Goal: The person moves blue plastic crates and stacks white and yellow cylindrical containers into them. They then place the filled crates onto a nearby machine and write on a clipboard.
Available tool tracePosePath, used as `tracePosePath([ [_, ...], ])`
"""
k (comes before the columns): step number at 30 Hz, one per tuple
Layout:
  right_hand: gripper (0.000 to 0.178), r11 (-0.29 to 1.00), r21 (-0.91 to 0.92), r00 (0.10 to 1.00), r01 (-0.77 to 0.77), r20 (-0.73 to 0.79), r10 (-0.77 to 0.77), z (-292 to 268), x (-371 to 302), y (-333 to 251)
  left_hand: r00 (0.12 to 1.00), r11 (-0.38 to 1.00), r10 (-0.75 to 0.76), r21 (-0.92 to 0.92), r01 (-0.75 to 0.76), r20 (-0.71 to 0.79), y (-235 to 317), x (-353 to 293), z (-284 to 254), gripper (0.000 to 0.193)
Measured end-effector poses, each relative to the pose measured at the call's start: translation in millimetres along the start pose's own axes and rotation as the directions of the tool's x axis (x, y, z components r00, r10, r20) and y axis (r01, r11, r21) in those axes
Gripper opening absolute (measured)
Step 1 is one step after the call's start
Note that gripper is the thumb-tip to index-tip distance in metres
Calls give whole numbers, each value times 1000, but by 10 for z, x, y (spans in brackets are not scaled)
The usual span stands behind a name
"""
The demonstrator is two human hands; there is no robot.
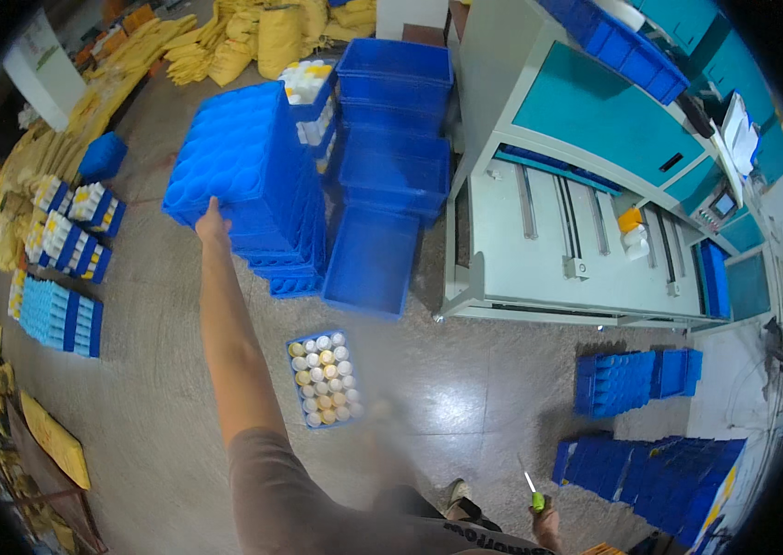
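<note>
My left arm is stretched forward, and my left hand (213,225) grips the near edge of the top blue tray (229,148) on a tall stack. Round raised cups cover that tray, and one finger or thumb lies up against its rim; the other fingers are hidden below. Low at the right, my right hand (548,525) is closed around what looks like a screwdriver (536,500) with a bright green handle, its slim metal shaft pointing away from me. On the floor between my arms sits a blue tray of white and yellowish round pieces (325,379).
Blue crates (370,262) stand beside the stack. A grey-and-teal machine (558,240) fills the right side. More blue trays (627,384) sit at the lower right. To the left are pale blue trays (63,314) and yellow sacks (54,439).
</note>
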State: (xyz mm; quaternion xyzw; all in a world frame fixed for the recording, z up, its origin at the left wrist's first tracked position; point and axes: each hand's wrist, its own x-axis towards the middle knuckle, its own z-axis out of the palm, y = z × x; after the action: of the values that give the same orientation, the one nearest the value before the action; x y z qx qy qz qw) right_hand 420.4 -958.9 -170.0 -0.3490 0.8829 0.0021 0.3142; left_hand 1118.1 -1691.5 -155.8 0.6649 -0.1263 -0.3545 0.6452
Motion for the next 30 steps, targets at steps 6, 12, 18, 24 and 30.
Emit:
tracePosePath([
  [6,55,993,-99,997,-59,44,64,-92,-45,-143,972,979,-189,-50,197,140,45,581,131,38],
  [12,55,990,112,988,-91,-118,104,-78,-242,-136,980,989,-51,-125,76,190,-273,347,-239,44],
  [18,54,937,350,952,7,-289,101,26,-449,261,903,955,76,-291,55,422,-661,-1244,-1383,50],
  [24,38,908,408,895,-91,-366,254,65,-733,825,884,989,-121,135,66,452,-745,-3259,-2517,49],
  [30,41,933,338,922,120,-385,21,-37,-1317,1654,677,611,-181,621,-491,713,-992,-5174,-2372,24],
])
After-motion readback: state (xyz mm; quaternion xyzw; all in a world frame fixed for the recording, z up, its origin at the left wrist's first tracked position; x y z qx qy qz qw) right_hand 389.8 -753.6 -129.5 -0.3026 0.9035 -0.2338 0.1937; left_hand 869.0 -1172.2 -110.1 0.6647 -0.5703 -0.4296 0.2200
